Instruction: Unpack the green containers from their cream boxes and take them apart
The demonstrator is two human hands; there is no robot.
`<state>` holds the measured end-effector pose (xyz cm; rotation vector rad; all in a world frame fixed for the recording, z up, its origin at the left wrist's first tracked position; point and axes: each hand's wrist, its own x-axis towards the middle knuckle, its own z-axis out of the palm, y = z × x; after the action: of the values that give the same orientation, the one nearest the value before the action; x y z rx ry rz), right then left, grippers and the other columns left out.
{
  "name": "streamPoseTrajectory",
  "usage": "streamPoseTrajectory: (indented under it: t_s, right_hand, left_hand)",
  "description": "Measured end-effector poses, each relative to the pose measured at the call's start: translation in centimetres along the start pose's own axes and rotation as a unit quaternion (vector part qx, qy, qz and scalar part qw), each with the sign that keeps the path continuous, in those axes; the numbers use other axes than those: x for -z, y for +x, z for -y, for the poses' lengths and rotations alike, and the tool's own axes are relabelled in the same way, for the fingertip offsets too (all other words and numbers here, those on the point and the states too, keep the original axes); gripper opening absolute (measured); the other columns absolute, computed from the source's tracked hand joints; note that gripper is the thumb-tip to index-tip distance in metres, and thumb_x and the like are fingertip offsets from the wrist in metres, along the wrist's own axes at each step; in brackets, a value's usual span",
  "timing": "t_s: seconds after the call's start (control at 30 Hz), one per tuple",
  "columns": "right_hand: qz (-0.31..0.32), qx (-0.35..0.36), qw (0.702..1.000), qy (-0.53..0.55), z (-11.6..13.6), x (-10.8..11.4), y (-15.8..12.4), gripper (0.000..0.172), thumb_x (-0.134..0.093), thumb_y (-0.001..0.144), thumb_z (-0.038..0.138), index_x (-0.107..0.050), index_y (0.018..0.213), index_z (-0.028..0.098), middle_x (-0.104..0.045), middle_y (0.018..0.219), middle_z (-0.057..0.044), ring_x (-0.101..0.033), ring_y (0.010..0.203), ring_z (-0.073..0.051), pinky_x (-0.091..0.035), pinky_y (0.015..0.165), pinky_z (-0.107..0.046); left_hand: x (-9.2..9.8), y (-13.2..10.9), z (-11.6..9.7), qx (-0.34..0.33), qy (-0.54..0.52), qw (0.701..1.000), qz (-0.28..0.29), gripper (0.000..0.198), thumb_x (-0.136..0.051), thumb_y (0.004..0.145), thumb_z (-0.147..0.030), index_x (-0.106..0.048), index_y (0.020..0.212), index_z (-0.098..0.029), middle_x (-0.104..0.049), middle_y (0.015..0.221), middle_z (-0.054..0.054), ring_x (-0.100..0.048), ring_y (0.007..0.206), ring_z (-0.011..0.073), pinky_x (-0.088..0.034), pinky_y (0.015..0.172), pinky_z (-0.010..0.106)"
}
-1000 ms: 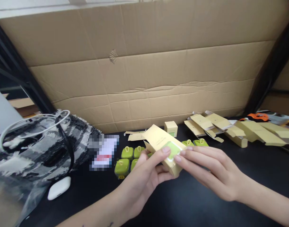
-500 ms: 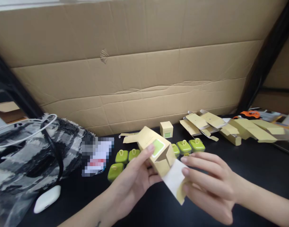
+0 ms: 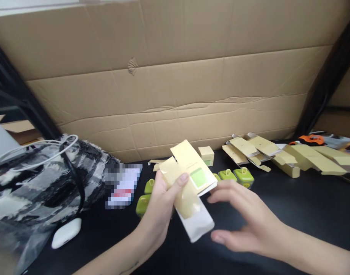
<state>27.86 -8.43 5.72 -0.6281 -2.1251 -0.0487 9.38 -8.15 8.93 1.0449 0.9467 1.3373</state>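
My left hand (image 3: 160,208) grips a small tan carton (image 3: 189,173) with a green square on its face, thumb on its front. A long flap with a white inside hangs down from the carton. My right hand (image 3: 240,217) hovers just right of the carton, fingers spread, holding nothing. Behind the carton, several green square cases (image 3: 243,174) with small loops lie on the black table (image 3: 292,206). A small closed tan box (image 3: 207,154) stands upright behind them.
Flattened tan cartons (image 3: 266,151) lie in a pile at the back right, with an orange-handled tool (image 3: 310,140) beyond. A black-and-white fuzzy bag (image 3: 43,179) with a white cable sits at left, a white earbud case (image 3: 66,232) before it. A large cardboard sheet (image 3: 175,84) forms the back wall.
The carton has been tilted upright in my left hand and its flap has unfolded downward. My right hand has let go of it and drawn back, fingers spread.
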Motion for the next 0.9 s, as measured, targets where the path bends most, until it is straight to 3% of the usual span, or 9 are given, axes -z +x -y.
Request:
streamPoseTrajectory:
  t_s: [0.13,0.27,0.4,0.43,0.53,0.63,0.77,0.9]
  right_hand:
    - [-0.069,-0.212,0.954,0.199,0.0,-0.9,-0.4,0.032,-0.062,0.085,0.041,-0.038,0.103,0.03,-0.056,0.092,-0.001,-0.063,0.081,-0.017,-0.057,0.071,-0.031]
    - [-0.028,-0.311,0.891,0.33,-1.4,-0.8,1.4,0.027,-0.059,0.088,0.041,-0.041,0.102,0.028,-0.062,0.095,-0.001,-0.065,0.079,-0.017,-0.057,0.063,-0.03]
    - [-0.007,-0.318,0.898,0.305,-5.4,-1.0,5.9,0.035,-0.062,0.085,0.04,-0.05,0.112,0.023,-0.064,0.114,-0.008,-0.063,0.1,-0.022,-0.055,0.079,-0.035]
    - [-0.005,-0.321,0.901,0.293,-6.7,-1.5,7.3,0.035,-0.062,0.086,0.037,-0.05,0.115,0.022,-0.063,0.116,-0.009,-0.062,0.101,-0.022,-0.054,0.08,-0.036]
    - [0.035,-0.341,0.906,0.25,-10.1,-4.2,10.9,0.032,-0.057,0.093,0.032,-0.053,0.121,0.017,-0.06,0.117,-0.009,-0.063,0.096,-0.021,-0.054,0.08,-0.041]
    - [0.108,-0.353,0.906,0.206,-12.3,-7.7,13.2,0.032,-0.057,0.093,0.031,-0.055,0.121,0.017,-0.059,0.119,-0.008,-0.062,0.097,-0.021,-0.054,0.081,-0.042]
    - [0.204,-0.335,0.909,0.143,-13.4,-10.6,14.1,0.03,-0.057,0.093,0.032,-0.056,0.119,0.017,-0.06,0.119,-0.008,-0.062,0.098,-0.022,-0.053,0.081,-0.042]
    - [0.233,-0.298,0.924,0.065,-14.4,-9.3,14.1,0.029,-0.057,0.093,0.032,-0.057,0.119,0.018,-0.059,0.12,-0.008,-0.062,0.1,-0.022,-0.053,0.083,-0.042]
  left_hand:
    - [0.0,0.0,0.5,-0.043,0.014,0.998,-0.038,0.035,-0.072,0.08,-0.025,-0.051,0.108,-0.02,-0.07,0.106,0.004,-0.065,0.097,0.0193,-0.052,0.079,0.027]
    - [-0.6,-1.0,0.7,-0.056,0.001,0.998,-0.018,0.04,-0.074,0.077,-0.023,-0.047,0.107,-0.021,-0.068,0.106,0.004,-0.065,0.096,0.0173,-0.052,0.081,0.026]
    - [-0.7,-2.7,3.5,-0.021,0.013,0.999,0.033,0.056,-0.074,0.076,-0.028,-0.036,0.116,-0.022,-0.057,0.115,0.008,-0.059,0.1,0.017,-0.049,0.085,0.028]
    - [-0.6,-3.0,4.6,-0.005,0.035,0.999,0.033,0.055,-0.07,0.079,-0.034,-0.034,0.119,-0.022,-0.056,0.11,0.008,-0.06,0.089,0.0156,-0.05,0.078,0.028]
    - [0.3,-3.8,7.6,0.048,0.127,0.976,0.172,0.042,-0.061,0.084,-0.036,-0.038,0.116,-0.021,-0.055,0.103,0.006,-0.054,0.062,0.0089,-0.044,0.057,0.024]
    - [1.1,-3.8,9.0,0.048,0.199,0.941,0.269,0.034,-0.064,0.079,-0.024,-0.048,0.108,-0.019,-0.06,0.099,0.005,-0.051,0.064,0.0092,-0.041,0.061,0.024]
    - [1.6,-3.6,9.1,0.043,0.21,0.938,0.272,0.033,-0.063,0.075,-0.02,-0.053,0.107,-0.019,-0.064,0.1,0.006,-0.053,0.068,0.0118,-0.043,0.066,0.025]
    - [1.4,-3.6,8.7,0.057,0.215,0.935,0.276,0.035,-0.065,0.072,-0.02,-0.055,0.106,-0.02,-0.064,0.102,0.006,-0.054,0.068,0.012,-0.044,0.067,0.025]
